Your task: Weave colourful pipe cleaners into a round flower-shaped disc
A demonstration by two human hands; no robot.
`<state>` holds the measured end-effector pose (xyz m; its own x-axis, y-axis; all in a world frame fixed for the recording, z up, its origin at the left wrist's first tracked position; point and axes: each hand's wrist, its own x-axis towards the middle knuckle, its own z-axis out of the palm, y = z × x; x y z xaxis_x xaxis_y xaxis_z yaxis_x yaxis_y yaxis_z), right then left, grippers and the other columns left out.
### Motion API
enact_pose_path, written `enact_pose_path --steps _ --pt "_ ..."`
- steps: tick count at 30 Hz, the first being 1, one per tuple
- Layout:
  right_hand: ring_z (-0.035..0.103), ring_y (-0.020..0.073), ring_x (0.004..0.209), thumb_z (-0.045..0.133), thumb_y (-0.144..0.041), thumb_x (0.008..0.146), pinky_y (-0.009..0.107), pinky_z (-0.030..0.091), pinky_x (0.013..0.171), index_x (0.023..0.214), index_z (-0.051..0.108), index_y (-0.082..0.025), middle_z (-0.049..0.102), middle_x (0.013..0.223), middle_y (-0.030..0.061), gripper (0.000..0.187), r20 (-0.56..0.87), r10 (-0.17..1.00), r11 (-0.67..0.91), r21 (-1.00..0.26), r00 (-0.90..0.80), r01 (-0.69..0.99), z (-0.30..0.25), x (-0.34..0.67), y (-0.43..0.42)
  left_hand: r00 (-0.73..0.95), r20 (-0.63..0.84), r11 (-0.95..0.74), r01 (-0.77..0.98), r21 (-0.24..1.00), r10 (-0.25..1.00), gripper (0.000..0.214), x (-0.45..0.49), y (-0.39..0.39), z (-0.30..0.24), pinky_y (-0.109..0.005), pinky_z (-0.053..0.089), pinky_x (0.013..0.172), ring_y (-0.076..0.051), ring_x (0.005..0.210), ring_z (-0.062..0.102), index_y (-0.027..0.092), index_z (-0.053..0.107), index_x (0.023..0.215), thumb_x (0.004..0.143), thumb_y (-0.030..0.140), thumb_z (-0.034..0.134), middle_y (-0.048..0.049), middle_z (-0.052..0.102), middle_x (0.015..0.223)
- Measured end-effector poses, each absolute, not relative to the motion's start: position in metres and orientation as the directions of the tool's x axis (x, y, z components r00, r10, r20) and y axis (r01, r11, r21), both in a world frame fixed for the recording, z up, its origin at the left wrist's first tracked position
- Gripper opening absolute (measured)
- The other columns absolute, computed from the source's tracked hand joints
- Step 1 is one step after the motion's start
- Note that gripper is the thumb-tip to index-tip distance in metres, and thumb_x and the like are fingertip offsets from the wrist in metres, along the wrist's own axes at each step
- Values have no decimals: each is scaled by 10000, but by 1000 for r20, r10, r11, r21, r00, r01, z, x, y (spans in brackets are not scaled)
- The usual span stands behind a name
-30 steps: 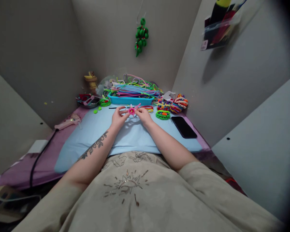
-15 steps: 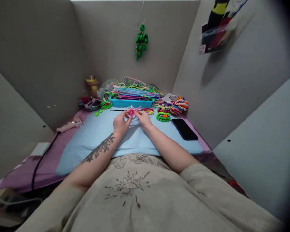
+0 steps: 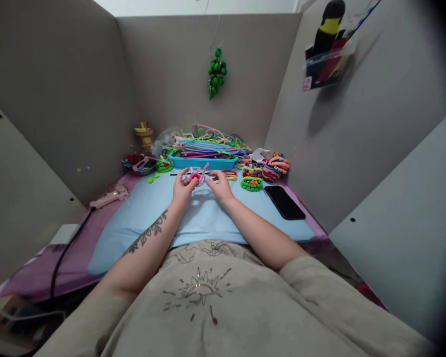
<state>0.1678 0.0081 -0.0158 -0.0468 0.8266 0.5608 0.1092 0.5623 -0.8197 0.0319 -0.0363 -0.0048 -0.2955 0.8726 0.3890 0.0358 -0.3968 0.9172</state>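
Over the bench [image 3: 208,218], the left hand [image 3: 183,189] pinches a pink pipe-cleaner piece [image 3: 195,175], probably light and bendy, best held at its middle; whether the right hand [image 3: 220,187] grips too is unclear.

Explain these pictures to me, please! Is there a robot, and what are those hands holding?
No robot here, just a person's two bare hands. Every picture comes from one camera worn on their head, looking forward and down, so you see what they see.

The left hand pinches a fuzzy pink piece. The right hand is right beside it; whether it touches is hard to tell.

On the blue sheet lies a dark phone. Behind the hands, a blue tray holds colourful fuzzy sticks.
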Motion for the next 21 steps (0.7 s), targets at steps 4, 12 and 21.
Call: enact_pose_path --steps 4,12,21 --pt "536 188 850 675 -347 679 332 446 806 747 662 -200 594 853 41 162 573 812 583 -803 -106 126 -17 165 9 -277 281 -327 -134 935 919 661 31 -37 -2 -221 429 562 -163 724 654 217 481 1247 650 360 724 -32 653 826" --pt "534 203 957 691 -353 688 365 403 935 705 680 -197 540 915 54 158 578 808 589 -797 -118 135 -20 161 9 -288 212 -261 -147 954 934 516 30 -33 -2 -210 328 495 -124 641 577 181 628 1015 556 368 770 -45 683 823" --pt "512 218 1047 730 -402 625 360 358 974 640 679 -197 566 971 64 211 518 845 529 -846 -130 68 -22 162 11 -199 194 -227 -162 960 961 291 28 -34 -2 -222 317 505 -88 543 497 172 685 767 543 337 771 7 613 635"
